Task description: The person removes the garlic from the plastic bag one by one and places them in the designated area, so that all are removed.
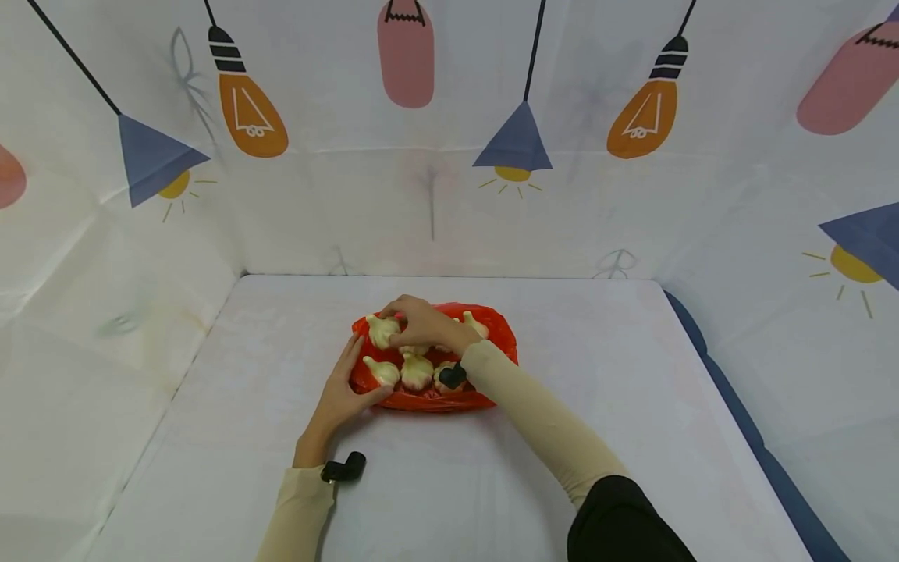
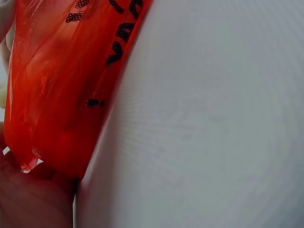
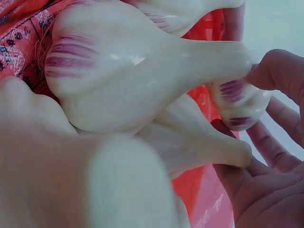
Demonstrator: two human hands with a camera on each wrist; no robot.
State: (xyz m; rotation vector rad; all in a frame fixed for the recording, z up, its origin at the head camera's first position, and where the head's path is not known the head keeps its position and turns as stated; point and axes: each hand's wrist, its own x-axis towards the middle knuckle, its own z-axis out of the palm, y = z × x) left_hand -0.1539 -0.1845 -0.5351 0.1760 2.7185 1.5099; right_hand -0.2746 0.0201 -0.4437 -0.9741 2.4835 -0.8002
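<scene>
A red plastic bag [image 1: 421, 402] lies on the white table with several pale garlic bulbs in its opening. At the bag's left side, my left hand [image 1: 344, 394] holds the edge, fingers along the side and thumb at the front. The left wrist view shows that hand [image 2: 35, 199] against the bag's red film [image 2: 61, 104], which carries black print. My right hand [image 1: 428, 324] reaches across the bag and grips the garlic bulb [image 1: 381, 332] at the far left. Purple-streaked bulbs, one large bulb [image 3: 114, 66] among them, fill the right wrist view beside the right hand's fingers [image 3: 280, 156].
Below the bag, the front bulbs [image 1: 417, 373] lie side by side, partly under the right wrist. The white table [image 1: 597, 351] extends around the bag. A printed curtain [image 1: 435, 211] rises behind it, and black wrist devices [image 1: 346, 468] sit on the sleeves.
</scene>
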